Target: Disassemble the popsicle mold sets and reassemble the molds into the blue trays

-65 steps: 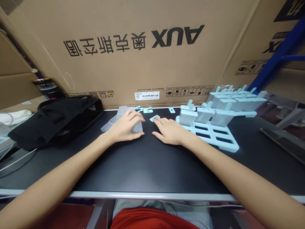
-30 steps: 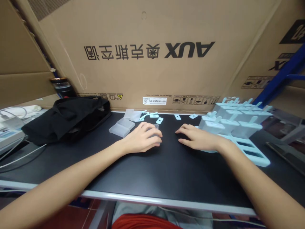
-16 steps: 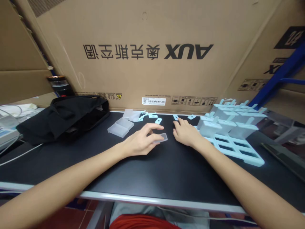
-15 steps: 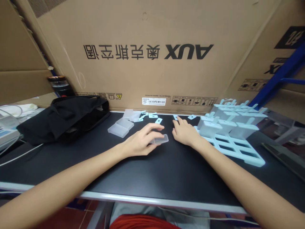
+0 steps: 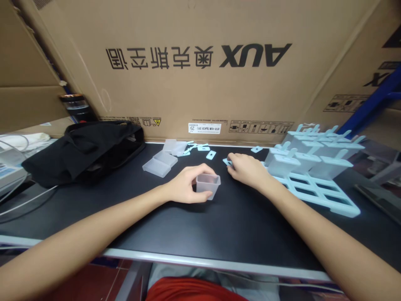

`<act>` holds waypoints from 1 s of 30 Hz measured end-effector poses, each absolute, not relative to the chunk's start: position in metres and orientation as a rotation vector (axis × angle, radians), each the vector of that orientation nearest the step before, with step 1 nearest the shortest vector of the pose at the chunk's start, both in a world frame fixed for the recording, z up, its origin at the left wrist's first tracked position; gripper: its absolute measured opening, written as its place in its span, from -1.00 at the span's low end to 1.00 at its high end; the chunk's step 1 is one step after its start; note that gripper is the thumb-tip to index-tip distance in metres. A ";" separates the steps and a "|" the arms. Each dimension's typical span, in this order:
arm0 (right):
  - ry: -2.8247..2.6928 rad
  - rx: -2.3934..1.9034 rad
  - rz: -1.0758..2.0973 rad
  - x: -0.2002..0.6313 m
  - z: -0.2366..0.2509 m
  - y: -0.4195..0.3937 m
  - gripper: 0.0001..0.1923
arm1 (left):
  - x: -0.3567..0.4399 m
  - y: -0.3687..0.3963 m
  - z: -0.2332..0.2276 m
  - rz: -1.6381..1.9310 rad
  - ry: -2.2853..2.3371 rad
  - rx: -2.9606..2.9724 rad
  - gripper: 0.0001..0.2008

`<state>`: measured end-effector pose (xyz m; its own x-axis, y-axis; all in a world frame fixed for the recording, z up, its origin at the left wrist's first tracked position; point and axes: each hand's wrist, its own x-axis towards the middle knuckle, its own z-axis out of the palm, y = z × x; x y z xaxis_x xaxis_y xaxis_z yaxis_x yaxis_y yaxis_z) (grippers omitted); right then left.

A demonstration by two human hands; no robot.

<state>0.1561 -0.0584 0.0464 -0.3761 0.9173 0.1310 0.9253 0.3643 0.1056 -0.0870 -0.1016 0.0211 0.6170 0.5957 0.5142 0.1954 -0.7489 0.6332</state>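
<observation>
Carefully, I keep my left hand (image 5: 184, 188) fingers wrapped around the clear cup (image 5: 208, 185) upright, while my right hand (image 5: 247, 169) fingers pinch the blue tab (image 5: 227, 161) at one o'clock.

A small see-through plastic cup (image 5: 208, 185) stands upright on the black table, open side up. A little light-blue flat piece (image 5: 227, 161) lies farther back; it may have a hole.

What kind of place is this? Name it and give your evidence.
Probably a storeroom or warehouse workbench used for hand assembly: large AUX cardboard cartons stand behind the black table, a blue rack post stands at right, and many identical pale-blue popsicle molds sit in a tray.
</observation>
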 end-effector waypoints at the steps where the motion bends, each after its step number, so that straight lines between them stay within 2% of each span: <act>1: -2.556 -1.716 -0.235 0.156 0.048 -0.060 -0.73 | -0.087 -0.101 0.021 1.006 0.614 2.296 -0.64; 6: -2.444 -1.704 -0.062 0.158 0.053 -0.062 -0.46 | -0.086 -0.101 0.024 1.029 0.608 2.278 -0.67; 8: -2.402 -1.629 0.062 0.161 0.055 -0.062 -0.42 | -0.086 -0.102 0.026 1.022 0.621 2.312 -0.64; 13: -2.188 -1.214 0.573 0.168 0.068 -0.069 -0.74 | -0.087 -0.101 0.027 0.988 0.710 2.392 -0.66; 18: -2.042 -0.844 1.082 0.157 0.078 -0.088 -0.69 | -0.089 -0.098 0.023 0.915 0.688 2.284 -0.61; 23: -2.088 -0.746 1.249 0.138 0.069 -0.099 -0.70 | -0.087 -0.097 0.018 0.916 0.606 2.270 -0.49; 27: -2.048 -0.708 1.195 0.134 0.059 -0.096 -0.75 | -0.085 -0.096 0.016 0.919 0.472 2.199 -0.32; 30: -2.027 -0.702 1.221 0.135 0.056 -0.094 -0.75 | -0.086 -0.094 0.012 0.917 0.382 2.141 -0.29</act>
<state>0.1354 -0.0939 0.0556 -0.6379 0.7244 0.2614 0.1077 0.4199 -0.9011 -0.0858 -0.0937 0.0120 0.6972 0.5245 0.4887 -0.0228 -0.6651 0.7464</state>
